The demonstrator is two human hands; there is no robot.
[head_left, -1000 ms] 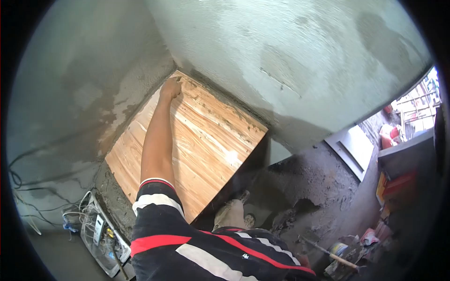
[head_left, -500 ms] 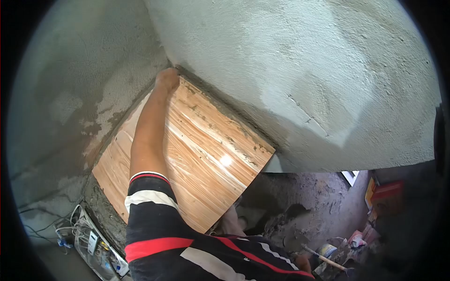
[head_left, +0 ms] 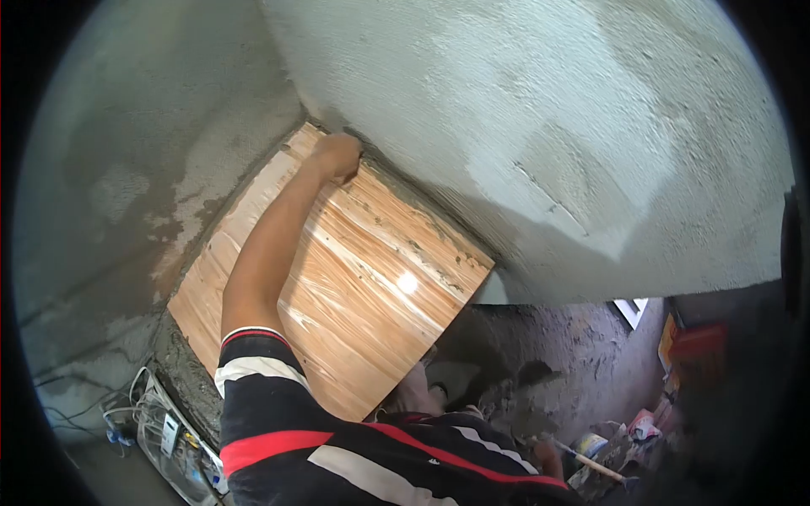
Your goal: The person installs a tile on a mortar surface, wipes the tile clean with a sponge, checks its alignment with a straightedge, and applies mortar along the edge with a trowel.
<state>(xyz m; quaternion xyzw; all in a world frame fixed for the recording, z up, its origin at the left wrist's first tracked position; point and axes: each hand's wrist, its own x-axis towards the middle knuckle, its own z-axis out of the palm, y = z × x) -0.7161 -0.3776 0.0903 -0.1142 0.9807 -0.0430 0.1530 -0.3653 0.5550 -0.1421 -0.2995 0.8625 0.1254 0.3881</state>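
1. We have the wood-grain tile [head_left: 354, 312] mid-frame, sitting diamond-wise, top corner just beside the wall corner above.
2. Our left hand [head_left: 339, 158] is at the tile's top, near its upper-right edge. Fingers curled, undersides hidden; can't tell if they grip anything.
3. Our right hand [head_left: 550, 458] is at lower right, partly behind the shirt [head_left: 371, 472] and just beside a wooden handle [head_left: 597, 470]. Can't tell if it's clamped on that. Hands well apart.
4. Grey smears [head_left: 422, 254] speckle the tile's upper-right side; glare spot right of centre.
5. Rough grey walls: left wall [head_left: 126, 152] at upper left, right wall [head_left: 523, 101] at upper right, damp-looking patches on both.
6. Lower left: pale-rimmed container [head_left: 175, 413] with cables and a white block [head_left: 170, 434] in it, near a grey mortar strip [head_left: 184, 371] along the tile's lower-left edge.
7. Lower right: dirty floor [head_left: 591, 354], red box [head_left: 699, 347], white panel [head_left: 629, 313].
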